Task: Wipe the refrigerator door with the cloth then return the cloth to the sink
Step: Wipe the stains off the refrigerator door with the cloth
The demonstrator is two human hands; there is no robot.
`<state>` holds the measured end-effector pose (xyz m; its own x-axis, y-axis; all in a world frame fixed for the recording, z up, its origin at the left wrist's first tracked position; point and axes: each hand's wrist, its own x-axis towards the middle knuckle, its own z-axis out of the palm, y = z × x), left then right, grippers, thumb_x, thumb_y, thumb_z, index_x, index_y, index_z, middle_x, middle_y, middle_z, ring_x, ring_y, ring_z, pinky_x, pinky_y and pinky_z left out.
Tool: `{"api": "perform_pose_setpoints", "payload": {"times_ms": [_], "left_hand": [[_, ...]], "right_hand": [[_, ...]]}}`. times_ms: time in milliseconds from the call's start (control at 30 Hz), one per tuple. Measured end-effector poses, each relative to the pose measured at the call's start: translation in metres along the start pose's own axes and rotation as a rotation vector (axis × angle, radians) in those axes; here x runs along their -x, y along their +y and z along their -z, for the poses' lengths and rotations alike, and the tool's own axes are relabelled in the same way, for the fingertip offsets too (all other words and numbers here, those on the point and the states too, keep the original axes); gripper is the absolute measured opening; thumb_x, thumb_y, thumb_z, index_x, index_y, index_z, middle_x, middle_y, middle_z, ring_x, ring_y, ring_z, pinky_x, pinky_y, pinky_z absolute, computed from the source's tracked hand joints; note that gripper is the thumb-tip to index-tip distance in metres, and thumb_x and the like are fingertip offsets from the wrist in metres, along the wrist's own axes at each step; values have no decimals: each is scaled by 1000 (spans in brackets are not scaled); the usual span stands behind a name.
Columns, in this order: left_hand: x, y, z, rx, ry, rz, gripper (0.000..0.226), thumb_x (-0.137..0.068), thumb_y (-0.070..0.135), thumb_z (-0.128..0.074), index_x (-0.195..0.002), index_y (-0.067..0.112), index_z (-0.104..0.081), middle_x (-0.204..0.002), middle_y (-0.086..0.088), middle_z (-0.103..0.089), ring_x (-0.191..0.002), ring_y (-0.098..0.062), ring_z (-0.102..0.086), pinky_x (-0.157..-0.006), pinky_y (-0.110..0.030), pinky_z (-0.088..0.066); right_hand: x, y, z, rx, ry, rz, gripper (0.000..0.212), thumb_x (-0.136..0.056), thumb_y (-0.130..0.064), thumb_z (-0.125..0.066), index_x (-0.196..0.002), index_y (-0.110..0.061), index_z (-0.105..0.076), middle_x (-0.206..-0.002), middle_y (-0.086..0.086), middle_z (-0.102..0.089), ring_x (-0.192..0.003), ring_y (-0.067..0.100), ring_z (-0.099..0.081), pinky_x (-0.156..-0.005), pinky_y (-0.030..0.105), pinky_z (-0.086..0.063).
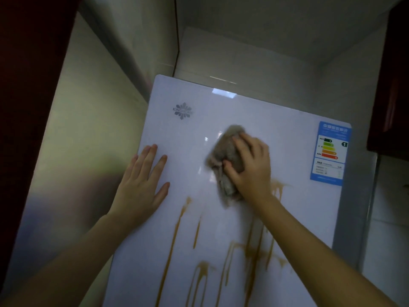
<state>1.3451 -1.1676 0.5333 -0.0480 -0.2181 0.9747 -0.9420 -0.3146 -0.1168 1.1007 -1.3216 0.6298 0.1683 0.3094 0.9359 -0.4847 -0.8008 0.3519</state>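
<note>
1. Your right hand (250, 165) held the grey-brown cloth (223, 156). The fingers were curled over it, the thumb was pressed into its folds, and the hand pushed the cloth against the white refrigerator door (221, 116).
2. The cloth was bunched up on the upper middle part of the door. One part stuck out above your fingers and another part hung below your thumb.
3. Your left hand (141, 187) lay flat on the door near its left edge, with the fingers straight and a little spread, and it held nothing.
4. Brown streaks (177, 235) marked the lower part of the door. One group began just beside your right wrist, and the others were between your two forearms.
5. A blue energy label (330, 151) was stuck at the upper right corner of the door, well apart from the cloth.
6. A grey snowflake logo (182, 110) was at the upper left of the door.
7. A dark cabinet (389, 85) hung to the right of the refrigerator.
</note>
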Motion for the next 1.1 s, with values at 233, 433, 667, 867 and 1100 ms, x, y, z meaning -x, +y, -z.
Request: {"api": "perform_pose_setpoints", "payload": {"times_ms": [233, 433, 667, 867, 1100], "left_hand": [[0, -1, -1, -3, -18, 5, 67, -99, 45, -37, -155, 7, -35, -166, -20, -21, -155, -33, -18, -127, -48, -14], [1, -1, -1, -5, -9, -4, 67, -100, 45, -37, -155, 7, -34, -166, -20, -21, -156, -34, -18, -127, -49, -15], [1, -2, -4, -11, -29, 7, 68, -100, 46, -36, -156, 8, -31, -167, -19, -18, -156, -33, -15, -127, -49, -16], [2, -3, -7, -12, 7, -11, 67, -101, 45, -38, -156, 8, -32, -167, -19, -19, -156, -32, -15, -127, -49, -16], [2, -5, -6, -24, -7, -15, 66, -101, 45, -40, -157, 10, -31, -167, -17, -19, -156, -31, -16, -126, -50, -19]], "right_hand": [[0, 10, 2, 16, -12, 40, 55, -86, -32, -77, -135, -11, -63, -141, 12, -58, -120, 36, -52, -106, 45, -45], [15, -8, -6, -6, -119, 346, 51, -87, -32, -74, -133, -10, -66, -140, 14, -61, -118, 37, -57, -98, 45, -49], [-6, -4, -6, -21, -27, 114, 53, -88, -30, -76, -135, -9, -64, -141, 15, -59, -120, 38, -52, -104, 48, -46], [-31, -4, -16, -32, -157, 567, 46, -92, -33, -71, -131, -9, -68, -138, 15, -63, -116, 38, -59, -97, 44, -50], [-72, -17, -27, -56, -50, 224, 54, -84, -31, -75, -133, -11, -65, -140, 12, -60, -117, 40, -56, -99, 48, -47]]}}
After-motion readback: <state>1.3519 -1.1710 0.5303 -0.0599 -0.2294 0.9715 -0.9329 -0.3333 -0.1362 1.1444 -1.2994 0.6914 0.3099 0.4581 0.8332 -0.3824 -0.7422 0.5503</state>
